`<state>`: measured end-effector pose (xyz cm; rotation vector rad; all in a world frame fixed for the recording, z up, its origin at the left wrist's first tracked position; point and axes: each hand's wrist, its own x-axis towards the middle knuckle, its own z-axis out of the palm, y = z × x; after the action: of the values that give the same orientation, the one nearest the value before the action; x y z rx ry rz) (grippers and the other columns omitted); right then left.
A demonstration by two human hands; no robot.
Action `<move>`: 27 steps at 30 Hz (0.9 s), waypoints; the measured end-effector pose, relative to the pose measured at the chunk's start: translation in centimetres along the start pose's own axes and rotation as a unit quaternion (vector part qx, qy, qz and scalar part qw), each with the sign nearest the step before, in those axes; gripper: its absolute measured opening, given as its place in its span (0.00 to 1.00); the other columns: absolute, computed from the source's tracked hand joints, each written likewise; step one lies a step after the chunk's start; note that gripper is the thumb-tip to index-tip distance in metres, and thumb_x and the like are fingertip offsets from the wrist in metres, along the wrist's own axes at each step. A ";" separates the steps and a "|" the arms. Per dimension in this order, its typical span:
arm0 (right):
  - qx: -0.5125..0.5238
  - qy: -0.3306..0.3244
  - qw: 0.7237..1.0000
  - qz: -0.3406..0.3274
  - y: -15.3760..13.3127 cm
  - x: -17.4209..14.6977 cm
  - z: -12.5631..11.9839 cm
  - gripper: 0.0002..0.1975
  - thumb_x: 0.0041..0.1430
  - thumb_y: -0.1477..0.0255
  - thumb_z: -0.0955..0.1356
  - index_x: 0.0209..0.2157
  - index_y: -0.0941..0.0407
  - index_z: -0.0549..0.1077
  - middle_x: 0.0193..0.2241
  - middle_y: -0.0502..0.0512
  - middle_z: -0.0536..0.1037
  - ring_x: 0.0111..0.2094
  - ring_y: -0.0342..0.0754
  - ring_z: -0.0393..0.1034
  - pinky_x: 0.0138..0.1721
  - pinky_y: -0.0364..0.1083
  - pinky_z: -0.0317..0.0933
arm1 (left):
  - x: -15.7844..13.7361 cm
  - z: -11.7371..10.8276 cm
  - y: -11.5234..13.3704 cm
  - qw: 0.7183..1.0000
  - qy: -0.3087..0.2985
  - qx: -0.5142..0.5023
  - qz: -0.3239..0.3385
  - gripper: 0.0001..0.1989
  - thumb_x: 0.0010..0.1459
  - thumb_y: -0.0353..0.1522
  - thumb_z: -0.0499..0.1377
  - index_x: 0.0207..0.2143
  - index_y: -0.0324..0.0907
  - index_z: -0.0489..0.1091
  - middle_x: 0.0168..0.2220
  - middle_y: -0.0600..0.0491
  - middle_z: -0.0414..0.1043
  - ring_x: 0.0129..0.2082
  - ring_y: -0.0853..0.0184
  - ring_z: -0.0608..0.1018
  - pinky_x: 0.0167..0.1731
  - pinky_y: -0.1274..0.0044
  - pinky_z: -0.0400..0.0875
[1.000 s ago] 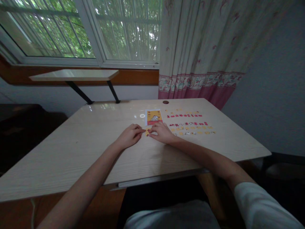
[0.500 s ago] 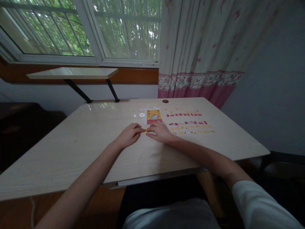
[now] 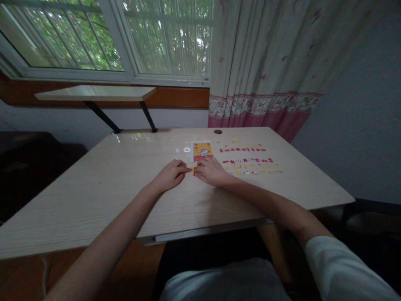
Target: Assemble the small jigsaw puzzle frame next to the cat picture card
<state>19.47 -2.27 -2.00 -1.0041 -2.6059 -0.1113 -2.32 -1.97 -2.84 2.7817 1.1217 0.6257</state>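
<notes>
The left hand (image 3: 171,175) is touching the yellow pieces (image 3: 193,167), seemingly steadying them, with the right hand (image 3: 211,170) bunching at their three o'clock; whether either is gripping, one cannot tell. The picture card (image 3: 200,148) is lying at one o'clock, probably for reference.

The pale wood-grain worktop (image 3: 112,200) is carrying a picture card (image 3: 202,146) near its middle. Right of the card, small red, yellow and white pieces (image 3: 242,149) are lying in rows. Just in front of it, a partly covered yellow patch (image 3: 193,170) is resting between the left hand (image 3: 171,174) and right hand (image 3: 211,171). A shelf (image 3: 97,93) is standing on black legs (image 3: 102,117) at the back left.
</notes>
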 end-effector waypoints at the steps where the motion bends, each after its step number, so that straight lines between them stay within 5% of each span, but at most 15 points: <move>1: 0.008 -0.005 1.000 -0.002 0.1 -0.1 -0.3 0.13 0.61 0.65 0.63 0.41 0.54 0.76 0.42 0.56 0.73 0.45 0.53 0.60 0.45 0.51 0.52 | 0.0 0.0 0.0 1.000 -0.001 0.001 0.001 0.18 0.54 0.23 0.51 0.44 0.41 0.74 0.39 0.46 0.68 0.40 0.62 0.70 0.43 0.69 0.66; 12: 0.046 -0.023 0.996 0.072 7.1 -2.5 -3.1 0.09 0.57 0.69 0.66 0.37 0.55 0.78 0.37 0.56 0.76 0.41 0.50 0.66 0.45 0.48 0.54 | 0.0 -0.4 0.8 1.000 0.005 -0.008 0.021 0.19 0.54 0.22 0.50 0.44 0.41 0.74 0.40 0.46 0.66 0.40 0.63 0.69 0.43 0.69 0.66; 27: 0.072 -0.082 0.990 0.093 6.7 -2.2 -2.7 0.11 0.55 0.64 0.68 0.38 0.52 0.78 0.35 0.53 0.79 0.39 0.49 0.70 0.39 0.44 0.55 | 0.3 -0.2 1.5 0.998 -0.010 0.064 0.021 0.17 0.59 0.26 0.49 0.46 0.43 0.73 0.40 0.45 0.68 0.39 0.62 0.69 0.40 0.69 0.66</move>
<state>26.19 0.77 -0.58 -1.2439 -2.6032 0.2105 -1.22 -2.84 -2.27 2.9191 1.1410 0.5483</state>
